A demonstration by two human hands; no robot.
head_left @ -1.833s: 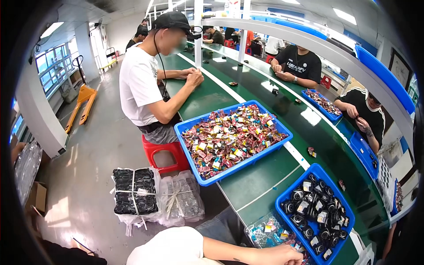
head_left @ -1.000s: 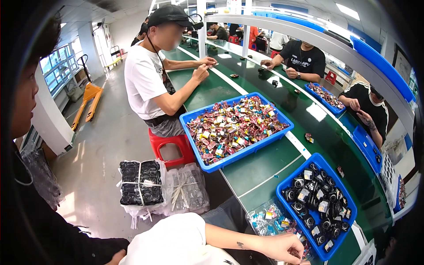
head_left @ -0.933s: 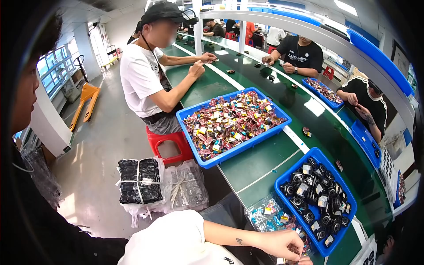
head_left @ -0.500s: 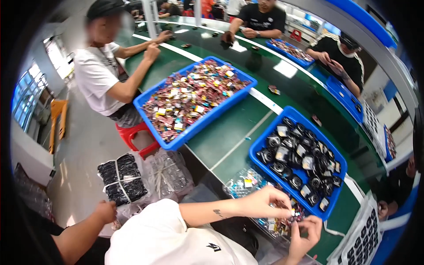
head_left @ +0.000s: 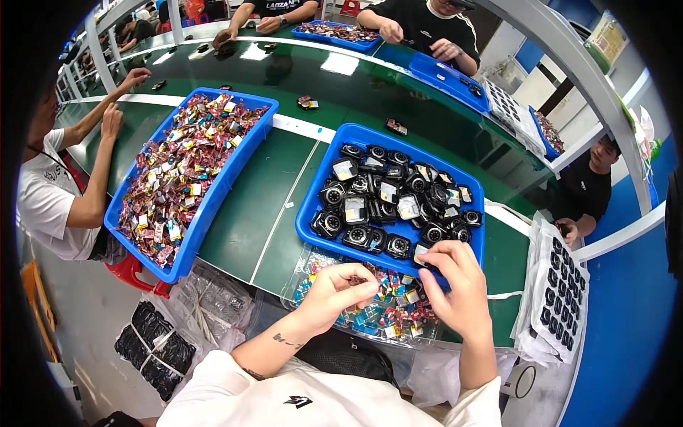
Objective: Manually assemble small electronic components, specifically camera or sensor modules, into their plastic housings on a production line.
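My left hand (head_left: 343, 296) is closed, with a small brownish part (head_left: 356, 281) between thumb and fingers. It is above a clear plastic tray (head_left: 302, 274) of loose small electronic parts in red, teal and yellow. Over the near edge of a blue tray (head_left: 302, 213), my right hand (head_left: 459, 292) has its thumb and index finger apart. Its fingertips are at a black case with a pale label (head_left: 421, 252); whether they touch it is hard to tell. Black watch-like cases (head_left: 356, 210), several with round dials and others with pale labels up, fill that tray.
A larger blue tray (head_left: 206, 238) heaped with small wired parts stands left on the green table (head_left: 277, 185). Foam sheets with black pieces (head_left: 555, 292) lie right. Bundled black packs (head_left: 153, 349) sit lower left. A person (head_left: 64, 185) works at left; others sit across.
My view has swung right. My hands, formerly together at a small part, are now separated: the right has opened and reached to the tray of cases, while the left stays closed.
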